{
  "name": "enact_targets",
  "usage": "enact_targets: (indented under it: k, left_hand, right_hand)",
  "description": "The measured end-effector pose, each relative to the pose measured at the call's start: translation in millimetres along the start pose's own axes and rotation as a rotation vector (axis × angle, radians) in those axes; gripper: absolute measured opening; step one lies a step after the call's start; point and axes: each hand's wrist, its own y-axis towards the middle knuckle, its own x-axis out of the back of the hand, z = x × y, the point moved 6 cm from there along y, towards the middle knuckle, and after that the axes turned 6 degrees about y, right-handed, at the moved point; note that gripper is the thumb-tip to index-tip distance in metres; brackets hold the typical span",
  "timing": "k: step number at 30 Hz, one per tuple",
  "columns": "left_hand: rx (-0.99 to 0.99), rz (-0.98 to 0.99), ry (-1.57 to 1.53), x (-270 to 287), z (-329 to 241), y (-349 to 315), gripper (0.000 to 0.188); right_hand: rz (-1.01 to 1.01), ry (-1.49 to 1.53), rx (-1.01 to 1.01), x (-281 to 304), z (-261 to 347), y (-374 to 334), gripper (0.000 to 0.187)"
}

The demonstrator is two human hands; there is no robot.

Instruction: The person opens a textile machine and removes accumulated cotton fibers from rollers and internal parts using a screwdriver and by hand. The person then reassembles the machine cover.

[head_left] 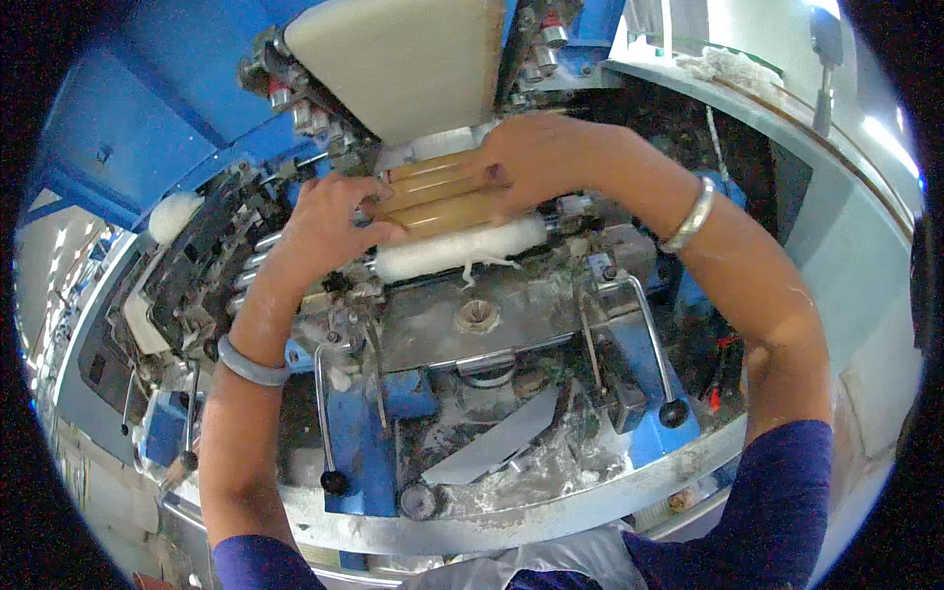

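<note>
My left hand (339, 224) curls its fingers and thumb round the left end of a set of shiny yellow-brown rollers (438, 198). At their other end my right hand (541, 162) reaches over from the right and grips them; some of its fingers are hidden behind the rollers and blurred. Just in front of the rollers lies a white fibre-covered roll (442, 254), with a loose wisp hanging from its near side. Above and behind my hands a wide cream belt (398, 64) slopes upward.
Two metal levers with black ball knobs (335, 482) (674, 413) stand on blue brackets at the front. Between them a loose grey metal plate (497, 442) lies amid white fluff. Blue machine panels (187, 74) rise at left; a ledge (767, 108) with white fibre runs along the right.
</note>
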Motion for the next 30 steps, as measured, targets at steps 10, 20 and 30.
enact_targets:
  k: [10,20,30]
  left_hand:
    - [0.065,0.062,-0.208,21,10,-7,0.035]
    - [-0.033,-0.018,-0.082,90,-100,-147,0.04]
    - [0.147,0.128,-0.364,64,-174,-263,0.043]
  right_hand:
    - [-0.068,-0.255,-0.09,3,9,-26,0.032]
    - [0.336,-0.072,-0.003,-39,94,-117,0.035]
    - [0.339,0.021,0.058,-124,161,-192,0.017]
